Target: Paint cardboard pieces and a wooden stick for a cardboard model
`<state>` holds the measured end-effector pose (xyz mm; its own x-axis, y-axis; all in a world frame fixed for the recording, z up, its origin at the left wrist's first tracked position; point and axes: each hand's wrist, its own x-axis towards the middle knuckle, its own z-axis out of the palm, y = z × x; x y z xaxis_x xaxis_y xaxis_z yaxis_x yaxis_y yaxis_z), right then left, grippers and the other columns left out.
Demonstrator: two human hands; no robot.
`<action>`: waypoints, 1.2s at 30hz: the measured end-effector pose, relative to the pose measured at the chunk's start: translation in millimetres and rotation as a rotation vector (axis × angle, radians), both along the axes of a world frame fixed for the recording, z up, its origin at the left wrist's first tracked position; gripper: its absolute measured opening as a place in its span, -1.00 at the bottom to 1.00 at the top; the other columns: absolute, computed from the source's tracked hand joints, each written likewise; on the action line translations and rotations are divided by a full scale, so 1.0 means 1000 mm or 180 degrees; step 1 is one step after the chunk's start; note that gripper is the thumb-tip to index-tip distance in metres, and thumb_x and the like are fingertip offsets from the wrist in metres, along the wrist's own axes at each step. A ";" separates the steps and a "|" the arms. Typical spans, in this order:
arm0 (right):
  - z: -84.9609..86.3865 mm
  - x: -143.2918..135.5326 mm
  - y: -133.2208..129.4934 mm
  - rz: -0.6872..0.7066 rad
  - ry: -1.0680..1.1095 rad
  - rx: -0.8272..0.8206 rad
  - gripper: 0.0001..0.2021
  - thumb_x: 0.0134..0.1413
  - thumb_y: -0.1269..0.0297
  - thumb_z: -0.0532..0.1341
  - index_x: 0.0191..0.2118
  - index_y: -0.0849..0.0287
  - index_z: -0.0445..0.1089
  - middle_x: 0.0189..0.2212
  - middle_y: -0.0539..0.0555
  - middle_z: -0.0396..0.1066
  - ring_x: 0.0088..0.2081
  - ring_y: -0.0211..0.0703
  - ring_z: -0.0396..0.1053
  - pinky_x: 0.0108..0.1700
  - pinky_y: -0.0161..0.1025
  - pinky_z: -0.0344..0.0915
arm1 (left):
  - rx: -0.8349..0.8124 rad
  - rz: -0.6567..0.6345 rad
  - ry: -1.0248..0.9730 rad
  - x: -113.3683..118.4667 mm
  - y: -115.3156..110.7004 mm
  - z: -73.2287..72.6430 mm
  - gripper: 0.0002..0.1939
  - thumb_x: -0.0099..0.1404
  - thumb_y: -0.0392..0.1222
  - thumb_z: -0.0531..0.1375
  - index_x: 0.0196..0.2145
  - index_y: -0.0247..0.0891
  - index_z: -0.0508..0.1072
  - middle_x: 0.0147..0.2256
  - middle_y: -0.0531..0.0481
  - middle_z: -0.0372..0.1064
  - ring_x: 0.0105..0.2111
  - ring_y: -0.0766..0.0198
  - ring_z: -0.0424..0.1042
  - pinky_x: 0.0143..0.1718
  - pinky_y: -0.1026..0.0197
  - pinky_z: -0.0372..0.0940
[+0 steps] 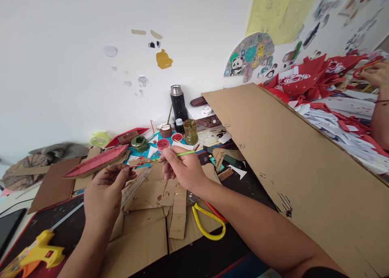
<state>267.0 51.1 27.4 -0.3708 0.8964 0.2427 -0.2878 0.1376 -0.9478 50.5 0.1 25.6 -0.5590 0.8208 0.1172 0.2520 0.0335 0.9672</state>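
Note:
In my right hand [180, 166] is a slim paintbrush with a bright green handle [186, 153], its bristle end pointing left. My left hand [106, 189] is closed in a pinch, with dark stains on its fingers. A thin red piece [135, 165] shows at its fingertips, close to the brush's tip; its kind is unclear. Beneath both hands lie paint-spotted cardboard pieces [146, 197] and a clear ruler-like strip [135, 189]. Just beyond the hands stand open pots of red paint [163, 144] and green paint [140, 143].
A large cardboard sheet [291, 148] leans across the right side. Yellow-handled scissors [209, 225] lie near my right forearm, a yellow glue gun [45, 249] at lower left. A black flask [178, 103] stands by the wall. Another person's hand [377, 73] is at far right.

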 end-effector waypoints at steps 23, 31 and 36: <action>0.001 0.000 0.000 -0.0001 -0.0008 0.0004 -0.41 0.42 -0.39 0.18 -0.23 0.13 0.44 -0.54 -0.10 0.40 -0.58 -0.31 0.42 -0.53 -0.38 0.30 | 0.0068 0.0097 0.0480 0.004 0.001 0.001 -0.60 0.08 0.18 0.43 -0.29 -0.18 0.62 -0.40 -0.05 0.69 -0.35 0.07 0.72 -0.30 0.15 0.56; 0.000 -0.001 0.000 0.0080 0.0051 -0.0024 -0.44 0.43 -0.34 0.21 -0.23 0.14 0.45 -0.51 -0.08 0.43 -0.57 -0.32 0.43 -0.51 -0.38 0.31 | -0.0016 0.0152 0.0369 0.002 0.001 -0.001 -0.57 0.04 0.20 0.45 -0.28 -0.16 0.63 -0.39 -0.02 0.69 -0.34 0.10 0.71 -0.29 0.18 0.55; -0.001 -0.001 0.004 -0.0048 0.0012 -0.0056 -0.46 0.44 -0.31 0.20 -0.22 0.14 0.45 -0.54 -0.10 0.41 -0.60 -0.32 0.42 -0.53 -0.37 0.30 | 0.0076 0.0170 0.0251 0.000 0.000 -0.002 -0.58 0.04 0.18 0.47 -0.29 -0.17 0.64 -0.39 -0.02 0.69 -0.34 0.10 0.71 -0.29 0.17 0.57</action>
<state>266.0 54.8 26.0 -0.3563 0.9060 0.2284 -0.2895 0.1253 -0.9489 50.6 0.4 23.5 -0.5901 0.7866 0.1818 0.3259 0.0261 0.9450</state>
